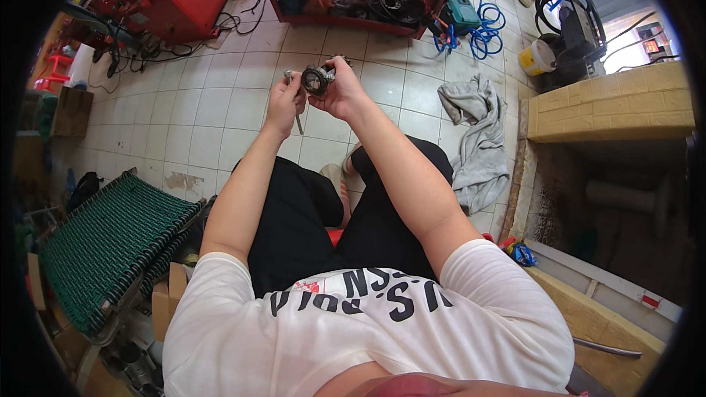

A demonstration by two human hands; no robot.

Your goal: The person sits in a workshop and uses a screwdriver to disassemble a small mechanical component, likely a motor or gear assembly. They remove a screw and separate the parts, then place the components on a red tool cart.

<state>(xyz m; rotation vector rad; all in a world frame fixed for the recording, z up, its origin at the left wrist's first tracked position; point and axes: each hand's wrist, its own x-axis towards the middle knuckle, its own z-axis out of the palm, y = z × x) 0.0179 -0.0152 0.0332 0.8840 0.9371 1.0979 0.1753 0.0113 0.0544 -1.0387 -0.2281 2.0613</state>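
Observation:
Both of my arms reach forward over the tiled floor, with the hands close together in front of my knees. My left hand (281, 106) is closed around a slim metal rod-like tool (300, 124). Its wider end shows above my thumb and its thin shaft sticks out below the fingers. My right hand (344, 94) grips a dark, round metal part (315, 81) with a ring-shaped opening facing left. The left fingers are right beside this part; whether the tool touches it I cannot tell.
Ahead stands a red shelf cart (353, 23) with mechanical parts. Blue hose (485, 29) lies by a green case (461, 11). A grey cloth (478, 140) is on the floor to the right, near an open pit (610, 176). A green woven seat (118, 242) stands left.

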